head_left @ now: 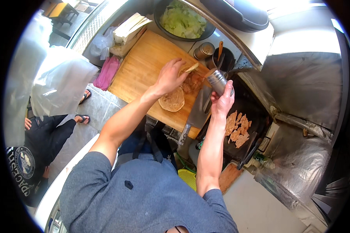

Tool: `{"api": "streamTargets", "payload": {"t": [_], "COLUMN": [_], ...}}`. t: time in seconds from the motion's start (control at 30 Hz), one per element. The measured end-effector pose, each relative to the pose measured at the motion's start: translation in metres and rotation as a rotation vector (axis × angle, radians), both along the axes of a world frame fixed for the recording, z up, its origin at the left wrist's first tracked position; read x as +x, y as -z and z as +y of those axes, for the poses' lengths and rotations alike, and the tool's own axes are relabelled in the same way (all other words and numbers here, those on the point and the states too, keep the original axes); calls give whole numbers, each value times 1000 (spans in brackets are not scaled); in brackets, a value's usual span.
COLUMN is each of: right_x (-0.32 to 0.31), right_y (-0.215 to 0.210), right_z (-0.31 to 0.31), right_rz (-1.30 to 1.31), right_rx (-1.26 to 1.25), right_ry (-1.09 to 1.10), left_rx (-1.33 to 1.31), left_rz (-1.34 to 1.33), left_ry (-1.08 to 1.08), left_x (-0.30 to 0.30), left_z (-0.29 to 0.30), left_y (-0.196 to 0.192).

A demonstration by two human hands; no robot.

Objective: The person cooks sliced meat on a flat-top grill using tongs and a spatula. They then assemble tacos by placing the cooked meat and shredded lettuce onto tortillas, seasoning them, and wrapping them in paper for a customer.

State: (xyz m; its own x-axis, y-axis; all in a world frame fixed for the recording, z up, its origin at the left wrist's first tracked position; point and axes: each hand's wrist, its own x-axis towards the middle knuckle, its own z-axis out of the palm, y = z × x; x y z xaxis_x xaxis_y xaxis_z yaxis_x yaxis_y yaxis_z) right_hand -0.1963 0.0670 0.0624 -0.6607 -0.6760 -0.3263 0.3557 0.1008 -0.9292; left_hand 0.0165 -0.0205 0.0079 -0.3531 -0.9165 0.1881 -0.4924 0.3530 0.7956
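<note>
Centrally, a metal shaker is tipped over a round flatbread whose upper part carries a heap of chopped meat; the right hand grips the shaker around its body, mouth turned toward 10 o'clock. The flatbread lies on a wooden cutting board, at about 5 o'clock of the board's middle. The left hand rests on the bread's upper edge, fingers curled and pinching a folded flap of bread at 2 o'clock of the palm, so the filling stays exposed. The step in hand appears to be seasoning the filling. The next move would seem to call for a short, controlled shake held above the meat, with the left hand keeping the flap back.

A cleaver lies at 5 o'clock of the flatbread, blade on the board's edge, handle pointing toward the person. At 3 o'clock of the cleaver, a dark griddle holds slices of cooked meat. At 12 o'clock of the board stands a bowl of shredded lettuce; two metal cups sit just beside it at 5 o'clock. A pink cloth lies at the board's 9 o'clock. Another person in dark clothing stands at far 8 o'clock.
</note>
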Motion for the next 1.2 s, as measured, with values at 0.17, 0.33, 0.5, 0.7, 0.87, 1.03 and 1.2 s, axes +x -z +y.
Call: {"api": "streamTargets", "payload": {"t": [0.17,0.33,0.5,0.7,0.87,1.03,1.2], "right_x": [7,17,17,-2,-10,-6,14], "right_y": [-6,-9,-3,10,7,1,10], "right_z": [0,19,34,32,22,17,23], "right_rz": [-5,174,322,213,233,185,438], "right_rx": [10,92,191,125,107,109,185], "right_ry": [-19,-83,-43,96,103,18,-27], "left_rx": [14,8,10,59,80,16,16], "left_rz": [30,3,5,4,4,7,16], "left_ry": [-3,-6,9,28,38,12,6], "left_x": [-2,1,0,-2,-2,0,1], "left_z": [-2,1,0,-1,2,3,-6], "left_y": [-1,2,2,-2,-4,3,-2]}}
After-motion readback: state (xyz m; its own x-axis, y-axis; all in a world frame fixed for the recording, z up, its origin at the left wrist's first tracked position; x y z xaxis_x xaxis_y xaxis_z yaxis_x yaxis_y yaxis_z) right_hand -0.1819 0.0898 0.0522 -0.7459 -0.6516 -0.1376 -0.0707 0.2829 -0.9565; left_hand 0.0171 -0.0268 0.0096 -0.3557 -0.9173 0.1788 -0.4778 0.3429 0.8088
